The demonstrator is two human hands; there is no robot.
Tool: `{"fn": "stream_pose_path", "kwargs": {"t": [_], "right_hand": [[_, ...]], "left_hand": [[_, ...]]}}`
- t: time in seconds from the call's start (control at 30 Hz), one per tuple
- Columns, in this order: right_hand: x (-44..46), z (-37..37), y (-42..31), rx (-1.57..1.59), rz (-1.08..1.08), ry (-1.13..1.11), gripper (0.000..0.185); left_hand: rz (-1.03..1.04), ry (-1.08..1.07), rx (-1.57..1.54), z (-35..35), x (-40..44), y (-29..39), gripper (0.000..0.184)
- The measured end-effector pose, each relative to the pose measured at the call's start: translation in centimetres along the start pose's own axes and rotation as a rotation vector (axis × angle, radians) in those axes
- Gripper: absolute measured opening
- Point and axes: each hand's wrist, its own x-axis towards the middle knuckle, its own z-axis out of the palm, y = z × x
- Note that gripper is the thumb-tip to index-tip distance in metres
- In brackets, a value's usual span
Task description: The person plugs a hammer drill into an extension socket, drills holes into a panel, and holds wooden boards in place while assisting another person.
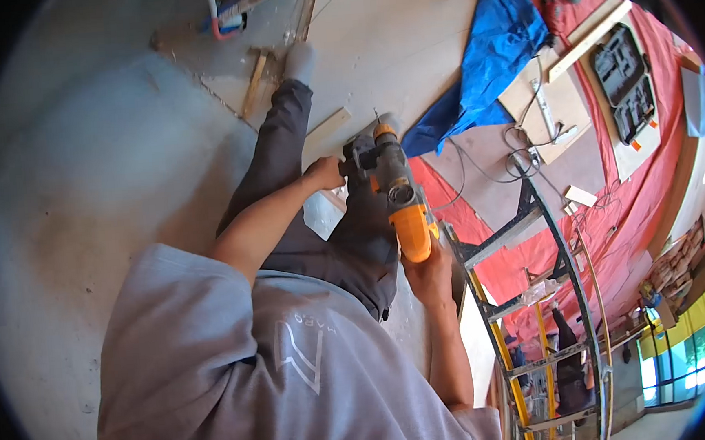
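Observation:
An orange and black hammer drill [399,180] is in front of my body, its bit pointing away from me. My right hand [428,273] wraps round the rear grip, below the orange motor housing. My left hand [325,174] is closed on the dark side handle near the front of the drill. A thin drill bit [377,115] sticks out of the orange chuck. Its tip does not appear to be in any material, though the depth is hard to judge.
To my right stands a stepladder [529,289]. A blue tarp [492,55], red sheeting [663,108], an open tool case [623,82] and loose cables [520,159] lie beyond. A wooden strip [255,84] lies near my foot. Someone in dark clothes [571,360] is behind the ladder.

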Motion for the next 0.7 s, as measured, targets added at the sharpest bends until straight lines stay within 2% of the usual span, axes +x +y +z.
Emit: {"fn": "stream_pose_path", "kwargs": {"t": [0.1, 0.2, 0.23, 0.3, 0.47, 0.7], "right_hand": [[4.5, 2.1, -0.1, -0.082, 0.017, -0.052, 0.039], [8.0, 4.7, 1.2, -0.225, -0.003, -0.124, 0.049], [9.2, 5.8, 1.8, -0.267, -0.034, -0.123, 0.05], [11.7, 7.5, 3.5, -0.366, -0.076, -0.166, 0.054], [17.5, 10.9, 5.8, -0.438, -0.055, -0.27, 0.054], [19.8, 14.2, 8.3, -0.506, -0.032, -0.292, 0.053]], "left_hand": [[-0.116, 0.049, -0.03, 1.2, 3.4, -1.6, 0.039], [-0.092, 0.133, -0.143, 4.0, 6.9, -3.8, 0.033], [-0.02, 0.169, -0.21, 4.7, 7.9, -4.3, 0.033], [-0.07, 0.178, -0.24, 6.1, 10.9, -5.9, 0.037], [-0.131, 0.177, -0.294, 10.6, 17.3, -9.4, 0.047], [-0.126, 0.15, -0.28, 11.6, 20.6, -11.2, 0.048]]}}
